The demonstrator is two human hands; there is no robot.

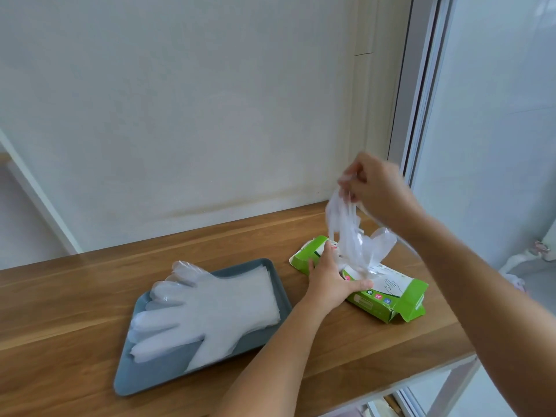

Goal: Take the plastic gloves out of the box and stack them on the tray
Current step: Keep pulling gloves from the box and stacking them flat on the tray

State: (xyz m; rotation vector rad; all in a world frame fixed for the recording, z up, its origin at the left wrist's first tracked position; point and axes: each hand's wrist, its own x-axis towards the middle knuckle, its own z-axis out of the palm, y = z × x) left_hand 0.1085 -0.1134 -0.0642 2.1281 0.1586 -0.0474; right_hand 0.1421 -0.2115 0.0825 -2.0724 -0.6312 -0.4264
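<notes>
A green and white glove box (391, 299) lies on the wooden table, right of centre. My left hand (329, 278) presses flat on the box top, fingers straight. My right hand (373, 183) is raised above the box and pinches a clear plastic glove (346, 233), which hangs down into the box opening. Another glove (382, 242) bulges out of the opening beside it. A grey tray (150, 374) sits left of the box. On it lies a flat stack of clear gloves (216, 308), fingers pointing left.
The wooden table (90, 281) stands against a cream wall. A sliding window frame (421, 85) rises at the right. The table's right edge falls off just past the box.
</notes>
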